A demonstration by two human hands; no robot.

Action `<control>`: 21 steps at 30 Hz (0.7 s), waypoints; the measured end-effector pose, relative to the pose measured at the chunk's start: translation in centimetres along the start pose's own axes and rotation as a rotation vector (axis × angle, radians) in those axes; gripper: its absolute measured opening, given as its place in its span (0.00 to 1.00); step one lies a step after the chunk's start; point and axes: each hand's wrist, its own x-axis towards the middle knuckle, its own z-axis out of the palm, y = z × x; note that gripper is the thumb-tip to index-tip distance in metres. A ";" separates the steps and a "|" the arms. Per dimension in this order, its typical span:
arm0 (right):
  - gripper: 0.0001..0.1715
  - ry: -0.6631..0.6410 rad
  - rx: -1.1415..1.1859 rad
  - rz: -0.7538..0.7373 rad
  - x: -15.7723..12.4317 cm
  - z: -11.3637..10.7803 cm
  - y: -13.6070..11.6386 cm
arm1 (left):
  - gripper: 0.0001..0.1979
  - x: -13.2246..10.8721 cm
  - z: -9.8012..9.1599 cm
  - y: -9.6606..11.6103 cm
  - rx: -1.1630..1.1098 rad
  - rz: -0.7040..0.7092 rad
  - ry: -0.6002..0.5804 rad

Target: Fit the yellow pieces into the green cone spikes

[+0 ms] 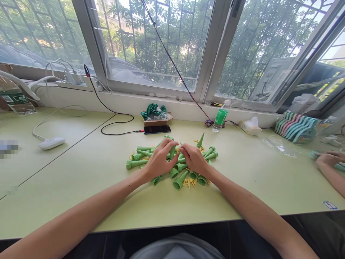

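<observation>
**Both hands closed over one green cone above the pile, mid-worktop**

Head view. The left hand (159,160) and right hand (193,158) meet fingertip to fingertip over a pile of green cones (140,163), which lies at the middle of the pale green worktop (81,172).

- The left hand's fingers are curled around a single green cone (172,152), held roughly upright between the two hands.
- The right hand's fingertips are pinched together at the upper end of that cone. What they pinch cannot be made out.
- Small yellow pieces (188,183) are scattered among the cones, mostly at the near edge of the pile.
- One cone stands on its wide end, point up, at the far right of the pile.

Beyond the pile, towards the window:

- A dark phone (157,129) lies flat with a cable plugged in.
- A small cardboard box (157,121) holding green plastic stands just behind the phone.
- A green-labelled bottle (220,120) stands to the right, near a tissue pack (250,126).
- A white mouse (51,143) rests well to the left.
- A stack of coloured items (295,126) sits at the far right.

Another person's hand (327,158) rests on the worktop at the right edge.
</observation>
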 end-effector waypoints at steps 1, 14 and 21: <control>0.16 0.000 -0.006 0.000 0.0 0.0 0.0 | 0.15 0.0 0.0 0.0 -0.002 -0.001 -0.001; 0.10 0.052 0.051 0.047 -0.1 -0.1 -0.5 | 0.12 0.6 -0.4 0.3 -0.150 -0.224 0.006; 0.09 0.049 0.044 0.017 -0.1 0.1 -0.2 | 0.12 0.5 -0.2 0.2 -0.115 -0.159 -0.004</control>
